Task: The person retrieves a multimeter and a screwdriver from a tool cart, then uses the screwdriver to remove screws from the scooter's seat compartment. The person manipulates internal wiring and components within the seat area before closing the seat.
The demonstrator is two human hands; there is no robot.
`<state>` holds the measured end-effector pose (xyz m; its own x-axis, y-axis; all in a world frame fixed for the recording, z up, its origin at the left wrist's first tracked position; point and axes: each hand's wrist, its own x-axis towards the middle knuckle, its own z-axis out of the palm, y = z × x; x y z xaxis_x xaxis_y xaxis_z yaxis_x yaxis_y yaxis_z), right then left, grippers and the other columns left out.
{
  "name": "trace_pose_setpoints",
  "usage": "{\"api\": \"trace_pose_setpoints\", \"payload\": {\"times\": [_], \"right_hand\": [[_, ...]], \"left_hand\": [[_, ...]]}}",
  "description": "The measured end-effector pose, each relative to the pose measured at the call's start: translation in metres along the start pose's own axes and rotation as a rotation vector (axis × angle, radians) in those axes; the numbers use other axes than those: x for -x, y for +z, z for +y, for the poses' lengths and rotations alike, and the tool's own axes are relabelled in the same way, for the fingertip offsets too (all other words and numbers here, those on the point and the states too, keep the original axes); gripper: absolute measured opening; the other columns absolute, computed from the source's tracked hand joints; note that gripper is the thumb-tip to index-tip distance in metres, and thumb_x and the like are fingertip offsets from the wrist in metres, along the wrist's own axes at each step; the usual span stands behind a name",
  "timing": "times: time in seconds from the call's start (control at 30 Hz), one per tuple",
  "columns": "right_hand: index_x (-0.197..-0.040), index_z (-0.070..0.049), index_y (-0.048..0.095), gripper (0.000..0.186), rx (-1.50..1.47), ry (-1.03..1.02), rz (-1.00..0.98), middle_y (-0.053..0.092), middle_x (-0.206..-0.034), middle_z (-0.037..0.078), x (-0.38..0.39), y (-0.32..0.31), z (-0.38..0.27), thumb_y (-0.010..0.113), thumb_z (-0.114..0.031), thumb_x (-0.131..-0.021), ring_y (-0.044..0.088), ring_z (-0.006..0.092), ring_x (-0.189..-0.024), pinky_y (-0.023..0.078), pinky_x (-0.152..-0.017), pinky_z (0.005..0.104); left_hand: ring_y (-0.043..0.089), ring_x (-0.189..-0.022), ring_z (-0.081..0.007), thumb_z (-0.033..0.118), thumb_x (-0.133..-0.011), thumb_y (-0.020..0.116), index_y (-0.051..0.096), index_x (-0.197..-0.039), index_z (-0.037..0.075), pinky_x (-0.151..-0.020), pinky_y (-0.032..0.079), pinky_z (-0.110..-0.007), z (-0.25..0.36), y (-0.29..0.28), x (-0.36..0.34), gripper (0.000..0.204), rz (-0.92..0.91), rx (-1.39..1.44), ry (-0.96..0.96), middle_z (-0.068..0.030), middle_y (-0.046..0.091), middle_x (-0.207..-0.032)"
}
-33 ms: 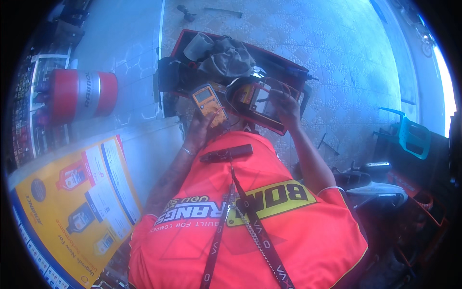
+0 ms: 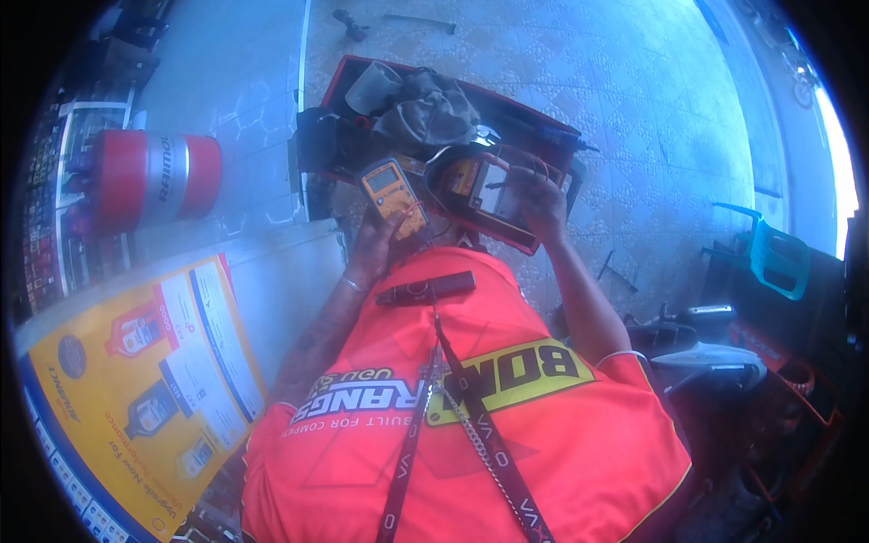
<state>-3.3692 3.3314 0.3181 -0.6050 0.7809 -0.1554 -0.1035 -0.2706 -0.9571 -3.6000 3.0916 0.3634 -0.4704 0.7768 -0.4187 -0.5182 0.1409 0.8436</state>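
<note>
gripping an orange digital multimeter in the curled left hand, to the left of a box-shaped battery in a red-edged tray. pinching a dark test probe over the battery with the right hand; cannot tell about contact at the tip. facing a grey cloth heaped in a red-rimmed toolbox.

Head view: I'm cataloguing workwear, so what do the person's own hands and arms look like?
Both the left hand and right hand are gloveless. A thin pale band circles the left wrist; none shows on the right. The red right sleeve is short, ending in pale trim.
</note>
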Motion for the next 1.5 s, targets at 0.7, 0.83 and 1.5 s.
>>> {"api": "trace_pose_setpoints", "payload": {"times": [0.7, 0.83, 1.5], "right_hand": [[-0.118, -0.013, 0.079, 0.025, 0.698, -0.204, 0.072, 0.078, -0.102, 0.006, -0.046, 0.012, -0.034, 0.078, -0.013, -0.093, 0.072, 0.0149, -0.094, 0.056, -0.084, 0.0318], [-0.117, -0.013, 0.079, 0.024, 0.794, -0.255, 0.028, 0.077, -0.098, 0.006, -0.049, 0.012, -0.040, 0.078, -0.014, -0.093, 0.072, 0.0150, -0.090, 0.056, -0.081, 0.0324], [-0.117, -0.011, 0.078, 0.025, 0.624, -0.062, -0.002, 0.077, -0.098, 0.006, -0.073, 0.012, -0.048, 0.075, -0.017, -0.093, 0.070, 0.0117, -0.090, 0.054, -0.082, 0.0300]], "left_hand": [[0.059, -0.130, -0.0237, 0.018, -0.104, 0.061, 0.039, -0.149, 0.002, -0.108, 0.052, -0.038, -0.017, 0.000, -0.018, 0.052, 0.010, 0.032, 0.040, -0.0138, 0.056, -0.140], [0.059, -0.129, -0.0235, 0.018, -0.104, 0.062, 0.038, -0.150, 0.003, -0.108, 0.052, -0.037, -0.015, 0.003, -0.018, 0.054, 0.017, 0.045, 0.014, -0.0141, 0.056, -0.140], [0.060, -0.128, -0.0232, 0.019, -0.103, 0.063, 0.041, -0.146, 0.002, -0.105, 0.053, -0.037, -0.017, 0.010, -0.016, 0.052, 0.032, 0.049, -0.009, -0.0143, 0.057, -0.138]]}}
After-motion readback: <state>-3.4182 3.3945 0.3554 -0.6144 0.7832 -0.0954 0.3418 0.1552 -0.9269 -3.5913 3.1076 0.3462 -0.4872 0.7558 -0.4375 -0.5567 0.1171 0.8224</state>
